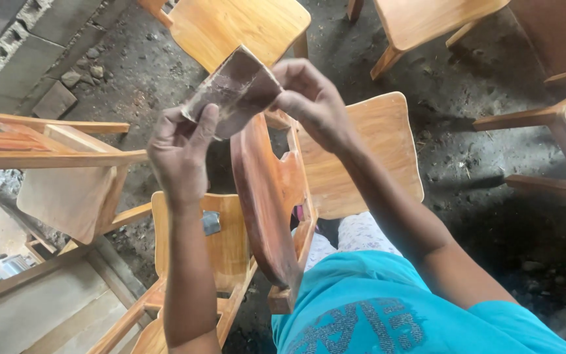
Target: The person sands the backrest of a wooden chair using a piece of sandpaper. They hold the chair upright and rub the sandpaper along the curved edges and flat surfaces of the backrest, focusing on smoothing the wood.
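A: Both hands are up in front of the chest on one sheet of worn sandpaper (234, 88); the left hand (181, 154) is curled shut on its lower left corner, thumb pressed on the gritty face; the right hand (312, 98) pinches the right edge between thumb and fingers, almost fully shut.

B: And the sheet itself?

A: Bent into a loose fold between the two hands, its peak standing above the knuckles; the face looks greyed with dust.

B: So how should it be handled well, in your view?

A: I judge the fold should be creased squarely, edges meeting, so the grit faces out on both sides; a slack fold would slip under the fingers.

B: What lies below the hands?

A: A dark-stained chair back rail (266, 196) directly under them, running down toward the person's lap; a pale wooden seat (368, 157) just right of it, under the right forearm; another light chair (221, 242) beneath the left forearm; more chairs further out on the dirt floor (492, 124).
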